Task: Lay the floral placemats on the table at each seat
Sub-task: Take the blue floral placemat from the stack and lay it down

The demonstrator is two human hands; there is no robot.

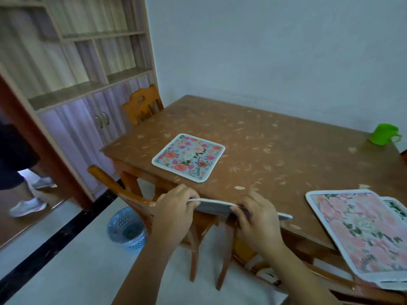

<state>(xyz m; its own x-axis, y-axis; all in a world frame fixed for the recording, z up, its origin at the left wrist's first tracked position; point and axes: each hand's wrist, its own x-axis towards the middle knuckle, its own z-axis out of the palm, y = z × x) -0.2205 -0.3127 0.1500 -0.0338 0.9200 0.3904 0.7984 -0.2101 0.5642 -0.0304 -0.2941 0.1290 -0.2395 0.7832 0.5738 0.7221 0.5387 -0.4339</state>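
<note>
On the table (275,137), toward the far left corner, one blue mat (188,156) lying flat near the far chair (143,104), square to the edge, so that seat judged done. At the near right edge, a pink mat (361,230) resting partly over the rim, with another mat (396,208) peeking from beneath it; whether laid for a seat or merely stacked in waiting, hard to tell, though the overlap suggests a pile yet to be dealt out. Between these, at the near edge above the near chair (132,199), a third, grey-backed mat (217,206) held almost edge-on, pattern side hidden, not yet down on the wood. Left hand (174,208) curled closed around its left end, fingers over the top and thumb under. Right hand (257,219) likewise pinched on the right portion, fingers folded over the upper face, with the mat's tip poking out past the knuckles. Both grips closed, neither slack. Task judged roughly midway: one placed, one in hand about to go down, at least two left. Green cup (384,134) at the far right, well apart from all mats.
</note>
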